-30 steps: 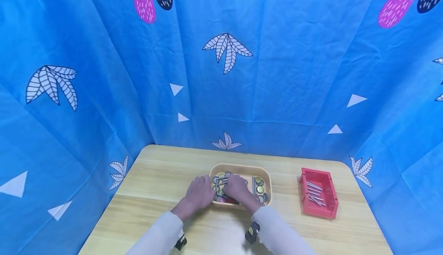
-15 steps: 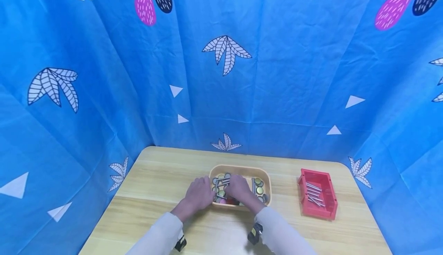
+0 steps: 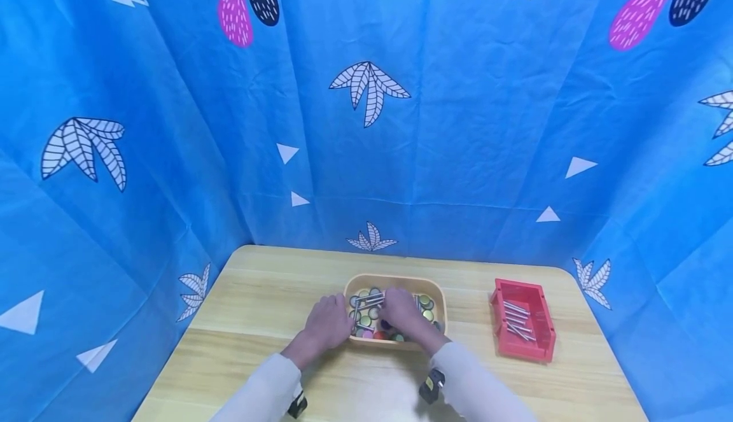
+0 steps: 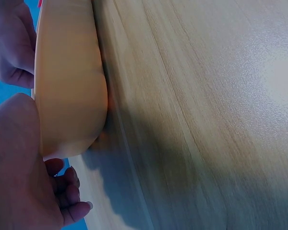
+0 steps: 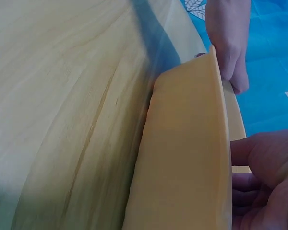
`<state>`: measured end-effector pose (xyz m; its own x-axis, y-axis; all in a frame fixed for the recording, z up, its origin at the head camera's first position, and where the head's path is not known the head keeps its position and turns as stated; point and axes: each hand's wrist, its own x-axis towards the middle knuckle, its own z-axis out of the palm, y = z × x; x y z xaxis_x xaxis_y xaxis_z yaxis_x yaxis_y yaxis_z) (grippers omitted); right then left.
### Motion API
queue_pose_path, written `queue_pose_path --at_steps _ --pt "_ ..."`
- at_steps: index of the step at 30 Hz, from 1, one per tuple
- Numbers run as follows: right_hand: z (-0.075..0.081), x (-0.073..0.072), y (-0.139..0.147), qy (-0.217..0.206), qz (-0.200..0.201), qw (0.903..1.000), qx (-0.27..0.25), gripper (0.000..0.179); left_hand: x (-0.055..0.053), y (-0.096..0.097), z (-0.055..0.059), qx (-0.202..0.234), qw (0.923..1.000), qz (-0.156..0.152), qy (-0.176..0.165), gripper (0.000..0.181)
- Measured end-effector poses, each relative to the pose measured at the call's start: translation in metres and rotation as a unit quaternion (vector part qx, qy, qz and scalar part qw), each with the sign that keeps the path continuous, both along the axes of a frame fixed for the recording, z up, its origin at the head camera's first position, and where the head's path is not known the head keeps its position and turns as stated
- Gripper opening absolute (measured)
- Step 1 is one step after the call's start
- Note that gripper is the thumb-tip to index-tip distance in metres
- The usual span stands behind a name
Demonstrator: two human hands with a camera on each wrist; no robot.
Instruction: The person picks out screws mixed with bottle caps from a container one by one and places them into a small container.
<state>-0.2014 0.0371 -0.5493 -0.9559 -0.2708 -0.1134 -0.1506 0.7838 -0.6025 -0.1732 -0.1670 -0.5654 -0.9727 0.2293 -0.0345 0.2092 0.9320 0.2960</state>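
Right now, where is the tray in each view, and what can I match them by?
Head: tray below centre, slightly right, seen from above.
Left wrist: tray at upper left, running off the top edge.
Right wrist: tray right of centre, running off the bottom edge.
Shared landmark: left hand, at the tray's left end; lower left in left wrist, upper right in right wrist.

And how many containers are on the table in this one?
2. The tan tray sits in front of the person, the left hand at its left end and the right hand reaching in; the red bin stands apart to its right. No container appears hidden.
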Motion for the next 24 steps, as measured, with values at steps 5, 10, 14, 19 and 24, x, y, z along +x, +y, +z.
queue_pose_path --at_steps 5,10,14,19,24 --pt "0.003 0.001 0.006 0.042 0.024 0.9986 0.023 0.046 0.001 0.000 0.002 0.003 1.0000 0.003 -0.006 0.033" --pt "0.006 0.002 0.014 0.064 0.045 0.9967 0.022 0.041 0.003 0.001 0.004 0.007 1.0000 0.002 0.003 0.033" --pt "0.009 0.004 0.021 0.071 0.045 0.9965 0.008 0.030 0.004 0.001 0.003 0.006 0.9999 0.000 0.015 0.033" --pt "0.014 0.006 0.031 0.073 0.039 0.9966 -0.004 0.019 0.004 0.002 0.004 0.001 1.0000 0.004 0.007 0.033" --pt "0.018 0.009 0.041 0.094 0.045 0.9945 0.006 0.019 0.003 0.003 0.006 0.000 0.9999 0.009 -0.010 0.031"
